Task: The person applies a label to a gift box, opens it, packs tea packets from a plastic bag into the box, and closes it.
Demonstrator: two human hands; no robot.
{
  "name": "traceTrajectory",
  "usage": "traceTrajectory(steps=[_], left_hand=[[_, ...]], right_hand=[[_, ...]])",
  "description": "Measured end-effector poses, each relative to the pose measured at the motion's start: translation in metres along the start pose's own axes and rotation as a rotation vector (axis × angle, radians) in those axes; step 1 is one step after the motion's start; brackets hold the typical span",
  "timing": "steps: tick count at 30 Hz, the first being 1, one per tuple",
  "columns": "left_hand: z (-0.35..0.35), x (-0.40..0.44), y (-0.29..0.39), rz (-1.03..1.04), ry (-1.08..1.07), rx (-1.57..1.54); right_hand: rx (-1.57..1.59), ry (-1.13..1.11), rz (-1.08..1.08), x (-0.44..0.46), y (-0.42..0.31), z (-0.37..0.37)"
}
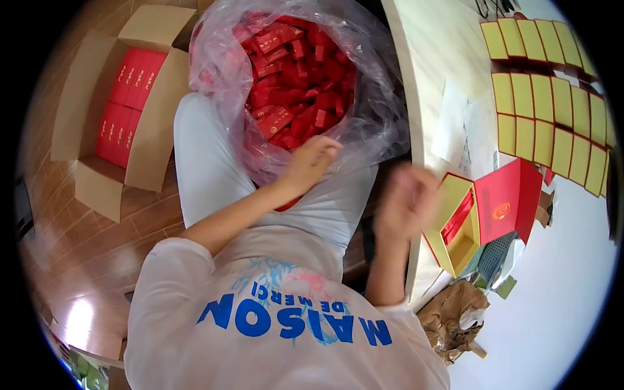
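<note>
My left hand is over my lap, at the near edge of a clear plastic bag. Its fingers are curled together, and whatever they may hold is too small to make out. Inside the bag lie many small red boxes, some with gold print. My right hand is smeared by motion beside the table edge. Closest to it is a gift box with a yellow interior, a red ribbon inside and its red lid folded back.
An open cardboard carton on the wooden floor holds red boxes. Rows of yellow boxes with red edges stand on the pale table at right. Crumpled brown paper lies near my right elbow.
</note>
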State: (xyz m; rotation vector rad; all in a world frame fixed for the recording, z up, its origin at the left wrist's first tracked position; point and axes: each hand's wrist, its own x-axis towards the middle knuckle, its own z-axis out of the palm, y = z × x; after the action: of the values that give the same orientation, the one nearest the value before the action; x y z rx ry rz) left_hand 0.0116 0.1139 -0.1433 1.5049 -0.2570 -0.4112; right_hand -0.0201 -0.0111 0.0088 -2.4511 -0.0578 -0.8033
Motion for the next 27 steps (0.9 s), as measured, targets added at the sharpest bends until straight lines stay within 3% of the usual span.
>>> traceTrajectory(steps=[1, 3, 4, 7, 8, 10, 12, 19, 21, 22, 24, 25, 27], left_hand=[[-0.018, -0.003, -0.014, -0.068, 0.016, -0.024], [-0.049, -0.012, -0.029, -0.159, 0.143, 0.108], [-0.063, -0.018, -0.045, -0.245, 0.134, 0.055], [-0.097, -0.039, -0.08, -0.272, 0.223, 0.01], [-0.101, -0.042, -0.083, -0.29, 0.266, -0.185], [-0.105, -0.035, -0.071, -0.353, 0.238, -0.222], [-0.103, -0.027, -0.074, -0.406, 0.197, -0.267], [-0.094, -0.006, -0.1, -0.436, 0.179, -0.301], [-0.095, -0.005, -0.103, -0.452, 0.182, -0.326], [-0.096, -0.006, -0.106, -0.455, 0.213, -0.325], [-0.093, -0.003, -0.105, -0.458, 0.232, -0.327], [-0.095, -0.001, -0.1, -0.505, 0.244, -0.411], [-0.098, 0.003, -0.089, -0.551, 0.252, -0.491]], right_hand=[[0.039, -0.211, 0.197, 0.002, -0.002, 0.034], [0.009, -0.396, 0.226, -0.015, 0.046, 0.11], [-0.013, -0.49, 0.279, -0.029, 0.074, 0.143], [-0.12, -0.623, 0.15, -0.08, 0.166, 0.217], [-0.15, -0.67, 0.255, -0.093, 0.19, 0.232], [-0.178, -0.725, 0.365, -0.11, 0.215, 0.255], [-0.366, -0.715, 0.75, -0.117, 0.228, 0.266], [-0.468, -0.886, 0.851, -0.088, 0.224, 0.241], [-0.277, -0.608, 0.569, -0.082, 0.221, 0.221], [-0.284, -0.607, 0.573, -0.074, 0.211, 0.207], [0.268, -0.608, 0.757, -0.058, 0.187, 0.176], [0.265, -0.603, 0.76, -0.057, 0.181, 0.169], [0.953, -0.822, 1.017, -0.06, 0.166, 0.164]])
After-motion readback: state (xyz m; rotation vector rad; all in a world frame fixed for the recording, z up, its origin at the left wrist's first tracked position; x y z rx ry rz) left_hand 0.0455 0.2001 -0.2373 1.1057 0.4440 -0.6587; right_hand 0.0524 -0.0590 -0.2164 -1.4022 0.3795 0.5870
